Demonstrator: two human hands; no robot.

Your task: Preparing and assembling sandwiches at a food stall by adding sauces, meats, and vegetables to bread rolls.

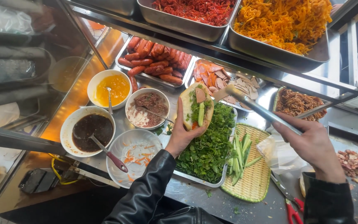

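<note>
**Filling a split bread roll with tongs**

The left hand (184, 135) is wrapped around a split bread roll (195, 107) and holds it open side up, just above the far edge of the tray of green herbs (210, 145). Inside the roll there are already herbs, a strip of cucumber and a slice of meat. The right hand (311, 143), to the right of the herb tray, is closed around metal tongs (255, 107). Their tips reach to the roll's upper right edge, near the tray of sliced meats (228, 81) behind the herbs.

To do this well, I think the roll should stay level and cupped firmly, so the filling does not slide out, and the tongs should place each piece deep in the cut.

Left of the herb tray stand bowls: dark sauce (88, 130), yellow sauce (108, 88), a meat spread (147, 108). To its right lies a woven tray with cucumber sticks (249, 166).
</note>
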